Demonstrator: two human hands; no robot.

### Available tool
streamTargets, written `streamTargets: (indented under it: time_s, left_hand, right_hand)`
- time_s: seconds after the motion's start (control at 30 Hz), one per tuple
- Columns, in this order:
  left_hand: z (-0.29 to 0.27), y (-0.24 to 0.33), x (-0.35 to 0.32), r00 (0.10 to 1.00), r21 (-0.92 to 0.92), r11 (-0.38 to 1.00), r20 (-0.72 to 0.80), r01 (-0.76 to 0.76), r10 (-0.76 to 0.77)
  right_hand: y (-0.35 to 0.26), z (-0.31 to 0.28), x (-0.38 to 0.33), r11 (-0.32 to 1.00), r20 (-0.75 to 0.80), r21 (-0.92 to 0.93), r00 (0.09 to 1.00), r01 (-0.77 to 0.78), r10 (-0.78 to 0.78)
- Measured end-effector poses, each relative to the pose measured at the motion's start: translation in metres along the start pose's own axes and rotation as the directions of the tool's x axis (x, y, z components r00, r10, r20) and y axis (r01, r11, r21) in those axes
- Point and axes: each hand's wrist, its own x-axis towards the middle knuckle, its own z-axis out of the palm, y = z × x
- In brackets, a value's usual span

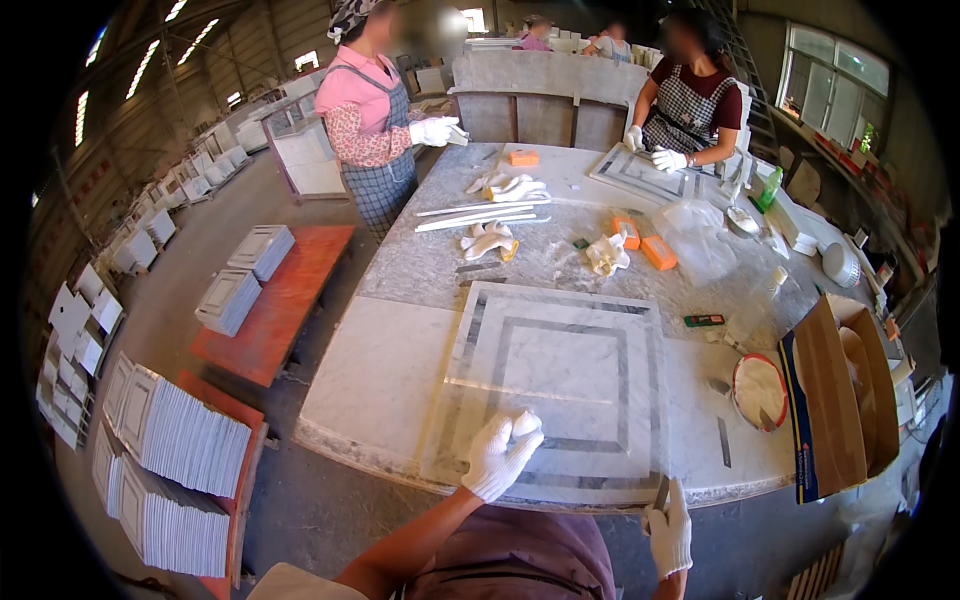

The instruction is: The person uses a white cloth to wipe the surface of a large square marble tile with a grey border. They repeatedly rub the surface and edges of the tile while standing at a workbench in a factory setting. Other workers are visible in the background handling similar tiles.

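**Nearly framed: the marble panel under my hands**

Over on my far left, finished-looking tile stacks (180, 450) sit on low red benches (275, 300), and none of that is in my reach. Closer in, my left hand (503, 455), in a white glove, rests on the near part of the square marble panel (560, 380), fingers curled loosely around something small and pale; I cannot tell what it is. The panel lies flat on the big stone table (380, 370), right in front of me, its near edge close to the table's rim. Its pattern looks mostly laid: an outer grey band and an inner grey square already run round the white field, so I judge the main fitting done. What seems left is the near edge, where my hands are.

My right hand (670, 528), also gloved, is closed around a thin dark tool (661, 492) at the panel's near right corner, tip pointing up toward the stone. Further right a round bowl of white paste (759, 390) stands near the panel, and an open cardboard box (835, 400) stands at the table's right end. Across the table two other people work at another patterned panel (640, 172), apart from mine.
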Motion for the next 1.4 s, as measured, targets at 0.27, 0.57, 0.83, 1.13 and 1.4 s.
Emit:
streamTargets:
  time_s: [0.27,0.57,0.83,1.13,1.4]
  left_hand:
    - [-0.001,0.004,0.002,0.996,0.116,0.989,-0.012,-0.091,0.093]
    - [-0.001,0.005,0.002,0.995,0.129,0.987,0.014,-0.096,0.095]
    - [-0.002,0.001,0.000,0.999,0.075,0.997,-0.006,-0.032,0.032]
    - [0.001,0.004,0.001,0.994,-0.086,0.990,0.002,0.112,-0.113]
    - [0.005,-0.001,0.003,1.000,-0.113,0.994,0.002,0.008,-0.008]
  right_hand:
    - [0.019,-0.005,0.005,1.000,-0.049,-0.008,0.998,0.028,-0.028]
    - [0.050,-0.013,0.012,0.974,-0.124,-0.191,0.981,0.122,-0.147]
    - [0.022,0.000,0.002,0.845,-0.099,-0.508,0.962,0.170,-0.253]
    - [0.006,-0.006,0.000,0.750,-0.072,-0.631,0.948,0.197,-0.310]
    - [-0.012,0.004,0.011,0.664,0.041,-0.689,0.930,0.291,-0.365]
